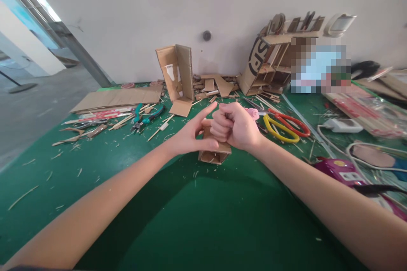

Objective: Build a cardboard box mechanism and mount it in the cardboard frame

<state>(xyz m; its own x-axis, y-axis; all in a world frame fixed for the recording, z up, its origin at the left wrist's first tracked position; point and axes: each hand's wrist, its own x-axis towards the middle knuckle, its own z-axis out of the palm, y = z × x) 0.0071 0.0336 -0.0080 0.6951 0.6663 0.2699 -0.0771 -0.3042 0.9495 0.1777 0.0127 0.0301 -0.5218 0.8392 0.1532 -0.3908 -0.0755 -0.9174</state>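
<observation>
1. my left hand has thumb and index finger spread apart, the thumb reaching over the near top of the small cardboard box; whether it presses there i can't tell.
2. my right hand is curled into a fist over the box's right side; whether it encloses anything i can't tell.
3. the relation i mind: the box lies between and partly beneath both hands, neither clearly nearer. its open end faces me; its long axis seems to run away, though my fingers hide the far part.
4. left of the box and beyond it, teal-handled pliers lie on the green counter.
5. right of the box, scissors with yellow and red handles.
6. farther beyond the box, a tall folded cardboard piece stands upright.
</observation>
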